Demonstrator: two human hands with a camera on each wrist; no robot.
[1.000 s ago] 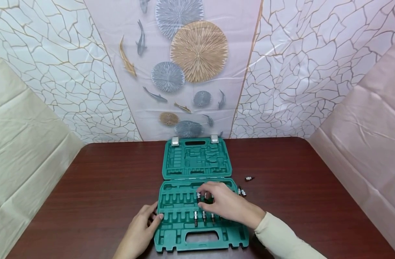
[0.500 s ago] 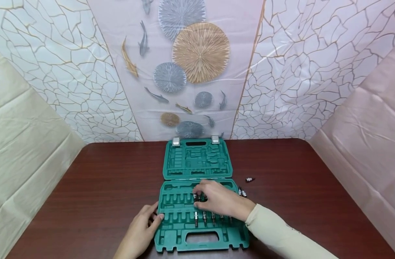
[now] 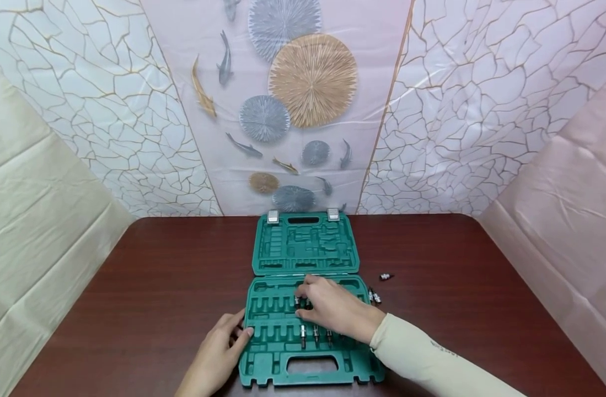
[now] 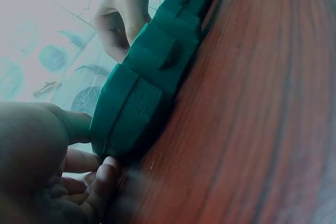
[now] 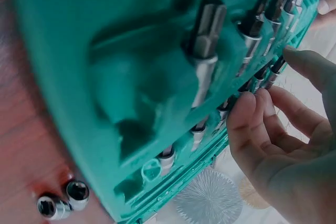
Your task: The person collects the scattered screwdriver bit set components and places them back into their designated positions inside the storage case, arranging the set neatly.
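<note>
A green plastic tool case (image 3: 275, 364) lies unfolded on the table, its lid (image 3: 305, 242) leaning back. My left hand (image 3: 218, 344) grips the case's left edge, thumb on top and fingers along the side; the left wrist view shows the thumb and fingertips at the case's corner (image 4: 134, 119). Over the upper row of slots, my right hand (image 3: 334, 309) pinches a bit socket (image 3: 297, 302) between thumb and fingertips. In the right wrist view this bit socket (image 5: 278, 65) sits at the row's end. More bit sockets (image 3: 303, 335) stand in the lower row, partly hidden by the right hand.
Right of the case, two bit sockets (image 3: 374, 296) lie side by side on the dark wooden table (image 3: 183, 275). Another loose bit socket (image 3: 385, 277) lies farther back. A patterned cloth backdrop (image 3: 312, 154) rises behind the table, with plain cloth at both sides.
My right hand has shifted slightly left along the upper row, with the bit socket at its fingertips. The left hand keeps its hold on the case edge. The head view has tilted slightly.
</note>
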